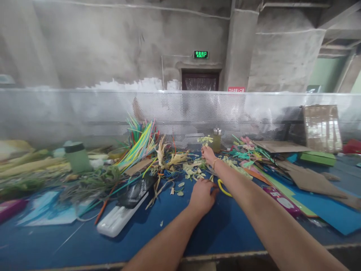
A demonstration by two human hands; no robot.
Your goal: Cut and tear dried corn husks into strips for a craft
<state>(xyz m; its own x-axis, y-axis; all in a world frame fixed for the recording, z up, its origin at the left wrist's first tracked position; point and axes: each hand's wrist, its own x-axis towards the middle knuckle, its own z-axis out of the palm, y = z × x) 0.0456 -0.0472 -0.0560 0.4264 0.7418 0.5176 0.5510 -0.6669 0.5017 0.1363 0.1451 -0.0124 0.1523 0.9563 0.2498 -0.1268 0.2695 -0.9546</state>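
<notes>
My right hand (208,155) reaches out over the middle of the table with its fingers pinched on a pale green leafy sprig (205,140). A thin bracelet circles that wrist. Closer to me, my left hand (202,196) rests low over the blue table top, fingers loosely bent and thumb apart, with nothing visible in it. Beyond it lie loose pale green leaf-like pieces (194,172), with a few small scraps (180,190) to its left. Partly behind my right forearm is a yellow ring (224,189).
Colored strands (139,145), a green bottle (77,157) and a white box with a black mesh piece (121,214) are on the left. A lidded jar (216,142) stands behind my right hand. Cardboard (307,178) and colored sheets (335,214) lie right. A perforated panel (197,113) edges the back.
</notes>
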